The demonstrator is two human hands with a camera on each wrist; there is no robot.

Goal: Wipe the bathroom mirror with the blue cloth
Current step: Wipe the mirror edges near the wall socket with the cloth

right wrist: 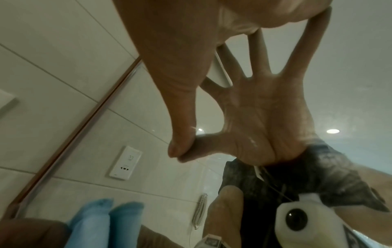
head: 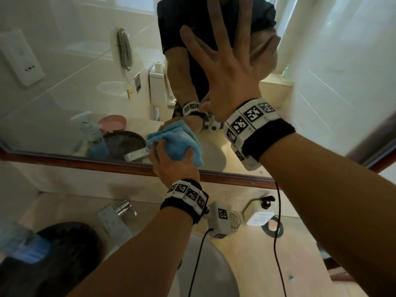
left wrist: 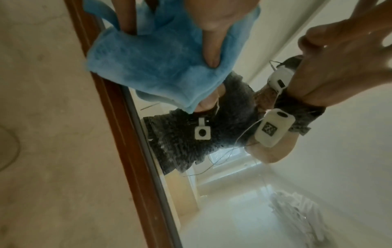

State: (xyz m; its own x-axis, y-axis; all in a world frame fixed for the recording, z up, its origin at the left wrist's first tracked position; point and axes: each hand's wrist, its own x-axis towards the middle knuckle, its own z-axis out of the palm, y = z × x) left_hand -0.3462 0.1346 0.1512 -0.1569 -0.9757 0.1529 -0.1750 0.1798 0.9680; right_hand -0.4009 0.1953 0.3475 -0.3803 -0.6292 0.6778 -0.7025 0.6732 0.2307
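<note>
The bathroom mirror fills the wall above the counter, edged by a brown wooden frame. My left hand grips the bunched blue cloth and holds it against the glass just above the lower frame. In the left wrist view the blue cloth is pinched under my thumb, against the mirror. My right hand lies flat on the glass higher up, fingers spread straight. The right wrist view shows that right hand meeting its reflection, and the cloth at the bottom.
Below the mirror lie a beige counter with a sink basin, a chrome tap, a white pump bottle, a glass and a dark bag at the left. Cables hang from both wrists.
</note>
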